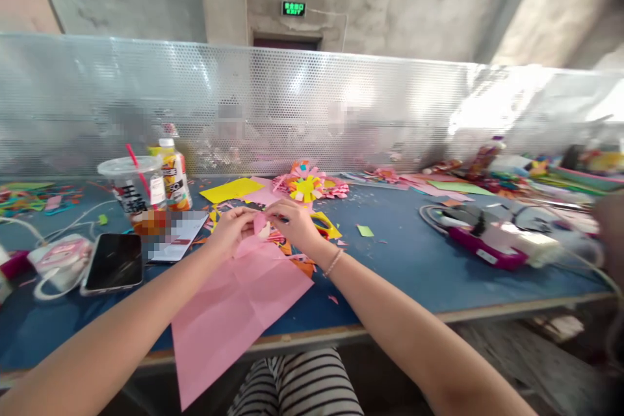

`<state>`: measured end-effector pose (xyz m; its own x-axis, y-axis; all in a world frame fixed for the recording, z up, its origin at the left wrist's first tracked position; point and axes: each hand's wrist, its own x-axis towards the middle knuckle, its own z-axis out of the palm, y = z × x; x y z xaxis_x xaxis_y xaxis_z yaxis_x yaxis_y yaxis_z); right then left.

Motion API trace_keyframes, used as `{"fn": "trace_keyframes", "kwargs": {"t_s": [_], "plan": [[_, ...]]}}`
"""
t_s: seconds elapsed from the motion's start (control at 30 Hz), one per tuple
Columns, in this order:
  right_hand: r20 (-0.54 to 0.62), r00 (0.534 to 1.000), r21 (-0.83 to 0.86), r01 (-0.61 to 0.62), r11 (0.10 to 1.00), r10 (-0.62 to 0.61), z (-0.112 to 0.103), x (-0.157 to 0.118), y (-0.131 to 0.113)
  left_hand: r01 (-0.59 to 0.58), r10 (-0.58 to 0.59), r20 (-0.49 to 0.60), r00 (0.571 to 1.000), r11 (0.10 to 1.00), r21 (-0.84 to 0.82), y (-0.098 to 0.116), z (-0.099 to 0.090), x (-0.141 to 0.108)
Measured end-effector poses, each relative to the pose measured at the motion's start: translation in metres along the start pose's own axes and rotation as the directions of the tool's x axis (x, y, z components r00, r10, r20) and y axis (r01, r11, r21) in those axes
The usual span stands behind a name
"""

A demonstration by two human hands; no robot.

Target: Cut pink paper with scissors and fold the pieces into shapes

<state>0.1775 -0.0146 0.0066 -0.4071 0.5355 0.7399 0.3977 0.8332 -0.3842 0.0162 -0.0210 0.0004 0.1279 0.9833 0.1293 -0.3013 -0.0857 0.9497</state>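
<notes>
One sheet of thin pink paper (244, 302), smooth but marked by crossing creases, slants over the near edge of a blue tabletop (400, 279), one pointed corner hanging down toward striped trousers (297, 387). Two bare hands meet at its far end: the left hand (234, 229) and the right hand (295, 221) both have fingertips pinched on the paper, close together; one thin bracelet (334, 262) circles the right wrist. Just beyond lie layered, fringed paper flowers (305, 187), pink and yellow, overlapping too much to count, beside one flat yellow sheet (231, 190). To the left are one dark-screened phone (116, 266), one clear plastic cup (129, 185) with one red straw (138, 169), and one white-capped bottle (174, 175). One glossy magenta object (480, 248) sits among cables at right. Behind stands one perforated, shiny screen (302, 97), below one green exit sign (293, 9).
</notes>
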Motion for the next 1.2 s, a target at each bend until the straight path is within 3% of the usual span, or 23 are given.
{"fn": "trace_keyframes", "kwargs": {"t_s": [0.67,0.93,1.2], "plan": [[0.046,0.999,-0.023,0.027,0.999,-0.026,-0.0006,-0.0019,0.0027,0.057,-0.057,-0.009,0.998,0.998,0.002,-0.0016,-0.0043,0.0020],[0.026,0.997,-0.003,0.069,0.998,-0.069,0.0011,-0.0006,0.0041,0.037,-0.037,0.017,0.999,0.999,-0.003,-0.0003,-0.0047,0.0009],[0.074,0.985,-0.102,0.161,0.982,-0.153,-0.0003,0.0006,0.0063,0.043,-0.044,-0.007,0.999,0.995,-0.085,-0.0035,-0.0056,0.0044]]}}
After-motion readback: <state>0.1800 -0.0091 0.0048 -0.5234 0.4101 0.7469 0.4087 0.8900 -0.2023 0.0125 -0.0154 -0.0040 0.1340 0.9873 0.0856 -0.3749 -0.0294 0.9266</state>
